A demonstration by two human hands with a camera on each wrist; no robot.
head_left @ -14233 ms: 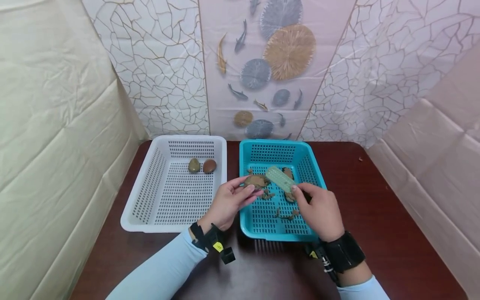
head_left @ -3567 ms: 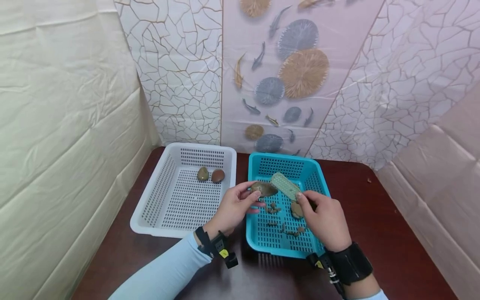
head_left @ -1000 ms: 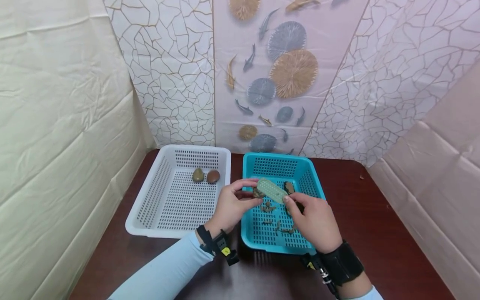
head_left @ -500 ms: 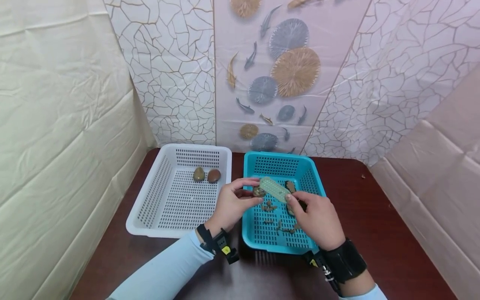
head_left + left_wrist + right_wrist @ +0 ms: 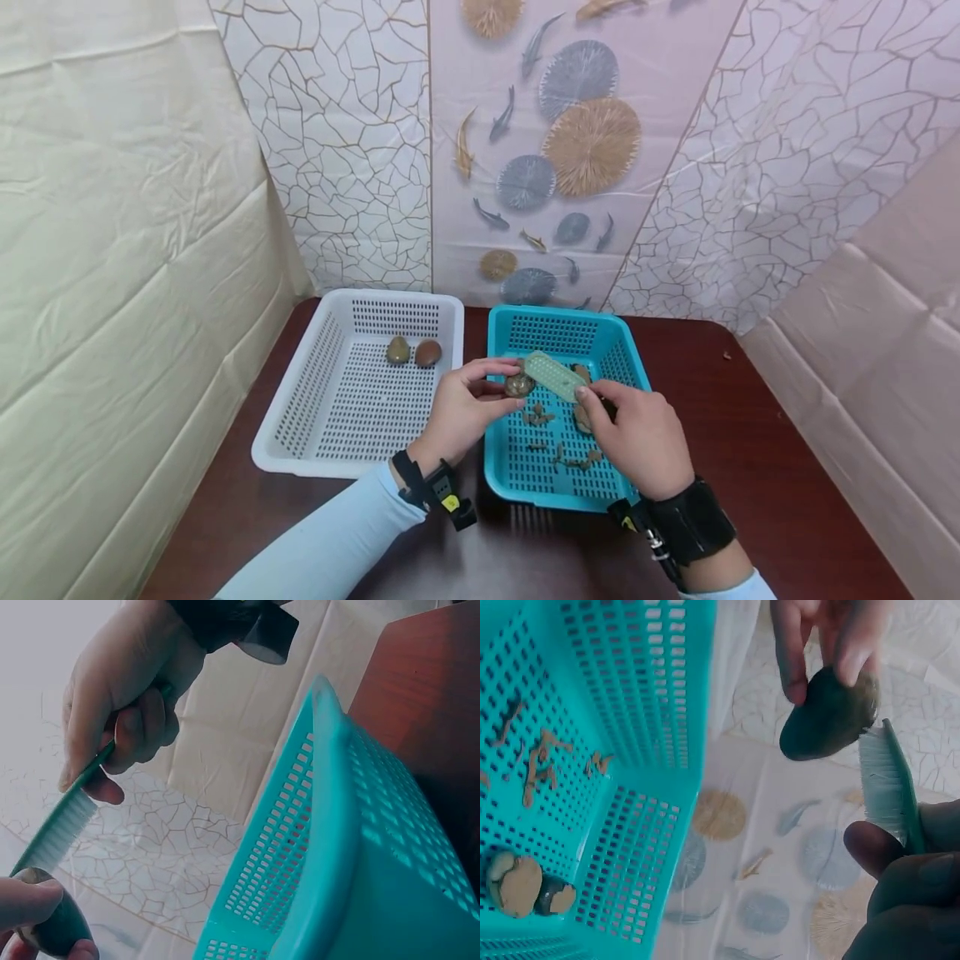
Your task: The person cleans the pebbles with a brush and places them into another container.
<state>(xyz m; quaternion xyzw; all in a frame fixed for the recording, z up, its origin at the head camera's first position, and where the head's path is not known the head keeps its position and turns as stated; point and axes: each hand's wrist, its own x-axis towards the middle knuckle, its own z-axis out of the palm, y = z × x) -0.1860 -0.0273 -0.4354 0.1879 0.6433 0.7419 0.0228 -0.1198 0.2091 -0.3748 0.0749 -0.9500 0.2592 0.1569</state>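
Over the teal basket point(image 5: 491, 467) my left hand point(image 5: 465, 404) pinches a smooth, dark stone point(image 5: 519, 384) between thumb and fingers. My right hand point(image 5: 641, 433) grips a green-backed scrubbing brush point(image 5: 553, 377). In the right wrist view, the white bristles point(image 5: 881, 780) reach the edge of the stone point(image 5: 829, 716); whether they touch it I cannot tell. Below the brush, stones caked with brown mud point(image 5: 523, 886) lie in the teal basket, partly hidden by my right hand in the head view. Loose mud crumbs point(image 5: 573, 460) are scattered over its floor.
To the left stands a white basket point(image 5: 288, 446) holding a greenish stone point(image 5: 398, 351) and a reddish-brown stone point(image 5: 428, 353). Both baskets rest on a dark red table point(image 5: 757, 467). Patterned cloth hangs behind, with plain cloth at both sides. Small crumbs lie on the table's right part.
The stone in my left hand had mud on its face in the oldest frame and now looks dark and smooth; it has been turned. In the last second the brush shifted slightly right, uncovering more stone.
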